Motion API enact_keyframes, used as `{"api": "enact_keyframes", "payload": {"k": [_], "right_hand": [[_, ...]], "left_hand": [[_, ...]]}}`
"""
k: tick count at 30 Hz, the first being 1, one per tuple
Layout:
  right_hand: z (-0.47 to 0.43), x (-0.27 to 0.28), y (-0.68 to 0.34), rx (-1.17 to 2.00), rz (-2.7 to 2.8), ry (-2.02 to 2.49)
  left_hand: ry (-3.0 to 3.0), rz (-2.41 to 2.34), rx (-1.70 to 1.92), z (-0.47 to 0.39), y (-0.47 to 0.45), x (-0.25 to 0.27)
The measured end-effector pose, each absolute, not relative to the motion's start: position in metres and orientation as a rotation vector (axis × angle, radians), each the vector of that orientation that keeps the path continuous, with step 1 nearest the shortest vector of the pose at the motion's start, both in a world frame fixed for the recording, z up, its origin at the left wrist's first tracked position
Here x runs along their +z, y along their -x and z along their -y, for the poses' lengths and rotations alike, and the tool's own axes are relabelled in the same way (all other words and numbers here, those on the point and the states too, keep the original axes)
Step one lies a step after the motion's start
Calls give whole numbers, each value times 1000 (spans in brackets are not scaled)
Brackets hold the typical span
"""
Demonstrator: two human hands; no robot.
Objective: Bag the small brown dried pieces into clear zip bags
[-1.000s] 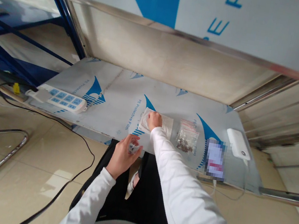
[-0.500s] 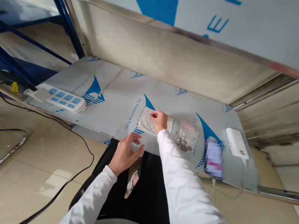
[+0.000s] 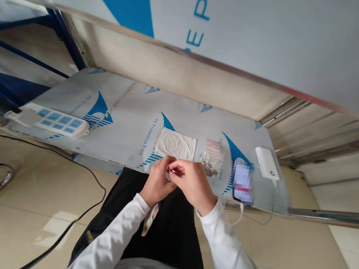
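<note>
My left hand (image 3: 158,182) and my right hand (image 3: 193,184) meet at the front edge of the table, over my lap. Between the fingertips of my right hand is a small dark piece, too small to name. My left fingers curl around a small clear plastic bag, now mostly hidden by the hands. Just beyond them lies a folded white cloth (image 3: 176,143), flat on the table. To its right are clear zip bags (image 3: 212,159) with pinkish top strips and small dark metallic bits inside.
A phone (image 3: 243,184) with a cable and a white power bank (image 3: 266,163) lie to the right. On the left rests a white power strip (image 3: 63,123) with blue sockets. A film-covered shelf (image 3: 171,22) overhangs the table (image 3: 128,111).
My right hand has come back from the white cloth to my left hand, and the fingers of both now meet. The view has shifted slightly to the right.
</note>
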State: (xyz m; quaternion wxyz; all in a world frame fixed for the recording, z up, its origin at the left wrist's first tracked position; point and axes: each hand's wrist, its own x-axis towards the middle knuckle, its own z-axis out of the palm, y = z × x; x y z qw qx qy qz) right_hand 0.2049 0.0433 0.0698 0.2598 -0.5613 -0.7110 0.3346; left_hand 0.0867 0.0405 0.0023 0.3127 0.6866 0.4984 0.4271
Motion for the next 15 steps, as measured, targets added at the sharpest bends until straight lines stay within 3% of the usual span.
{"api": "enact_keyframes", "payload": {"k": [15], "right_hand": [[21, 95, -183, 570, 2061, 1653]], "left_hand": [[-1646, -1200, 1220, 9, -91, 25]]}}
